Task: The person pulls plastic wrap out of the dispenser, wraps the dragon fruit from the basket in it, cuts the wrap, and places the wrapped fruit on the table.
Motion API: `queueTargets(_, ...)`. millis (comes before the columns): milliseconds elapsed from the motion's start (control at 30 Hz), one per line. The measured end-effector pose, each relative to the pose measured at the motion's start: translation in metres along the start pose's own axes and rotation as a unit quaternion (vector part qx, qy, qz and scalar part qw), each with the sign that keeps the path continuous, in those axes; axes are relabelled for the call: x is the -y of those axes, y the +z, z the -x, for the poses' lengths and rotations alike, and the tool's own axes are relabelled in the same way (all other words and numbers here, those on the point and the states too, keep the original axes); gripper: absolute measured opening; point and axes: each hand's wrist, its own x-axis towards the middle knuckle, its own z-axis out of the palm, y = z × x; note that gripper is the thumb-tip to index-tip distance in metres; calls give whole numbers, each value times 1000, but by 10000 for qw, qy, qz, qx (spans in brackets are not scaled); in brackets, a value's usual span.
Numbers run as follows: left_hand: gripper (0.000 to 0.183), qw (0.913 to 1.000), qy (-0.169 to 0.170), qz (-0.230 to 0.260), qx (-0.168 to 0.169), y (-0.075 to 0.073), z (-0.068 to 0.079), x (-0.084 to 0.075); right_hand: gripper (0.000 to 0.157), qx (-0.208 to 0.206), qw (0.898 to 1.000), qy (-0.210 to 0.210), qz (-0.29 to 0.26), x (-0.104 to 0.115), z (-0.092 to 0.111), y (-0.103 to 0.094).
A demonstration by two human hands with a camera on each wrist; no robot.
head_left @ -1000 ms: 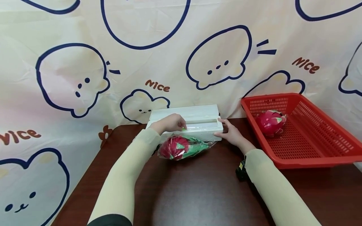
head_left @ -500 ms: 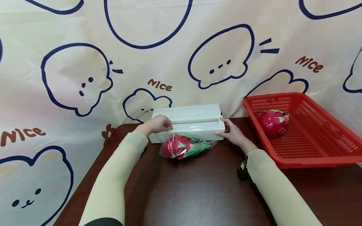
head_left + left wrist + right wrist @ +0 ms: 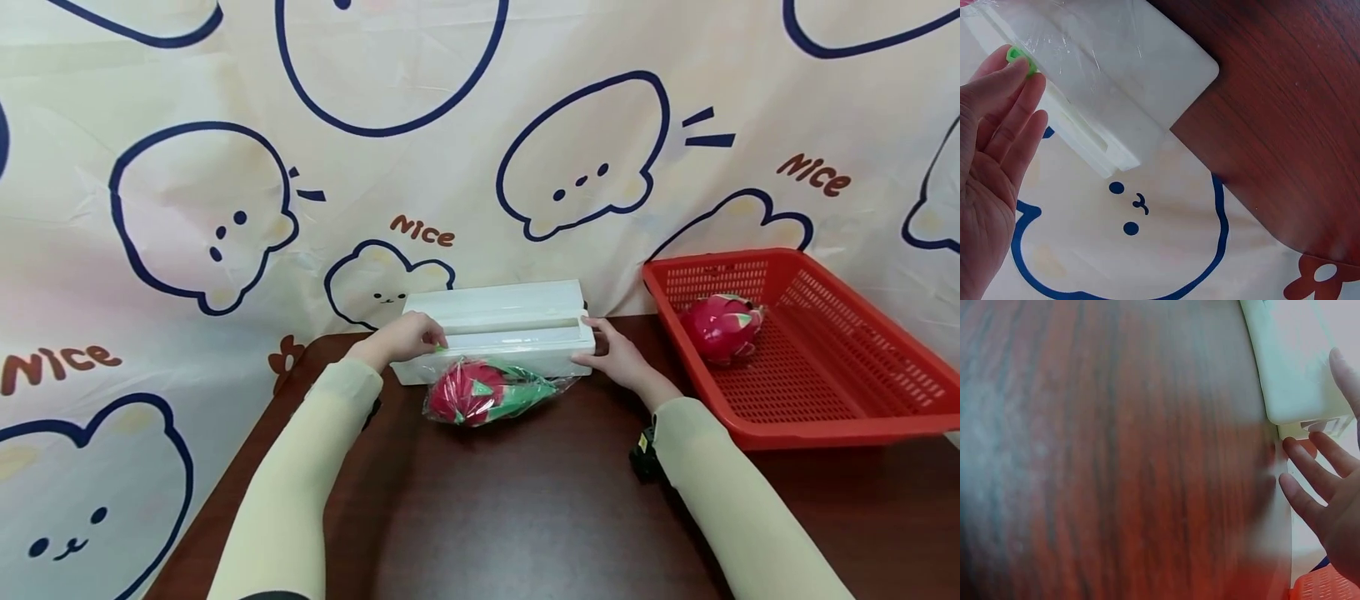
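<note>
A white cling film dispenser lies at the back of the table, its lid raised against the cloth. My left hand is at its left end and pinches a small green slide cutter between thumb and fingers. Clear film drapes over the dispenser's front. Just in front lies a dragon fruit, red with green tips, under clear film. My right hand rests against the dispenser's right end, thumb on the front and fairly straight fingers spread around the end.
A red plastic basket stands at the right with a second dragon fruit in it. Behind the brown table hangs a printed cloth. A black wrist device sits under the right sleeve.
My left hand has slid leftward along the dispenser with the green slide cutter, from near its middle to its left end. My right hand stays at the right end.
</note>
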Motion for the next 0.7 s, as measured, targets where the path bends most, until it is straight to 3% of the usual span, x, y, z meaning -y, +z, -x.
queueTargets(367,13,9999,106,-26,109,-4,6,7,77,95,9999,70,7,3,0,0)
queueTargets(700,13,9984,29,-504,-254,-5,24,32,78,115,9999,100,-44,5,0,-1)
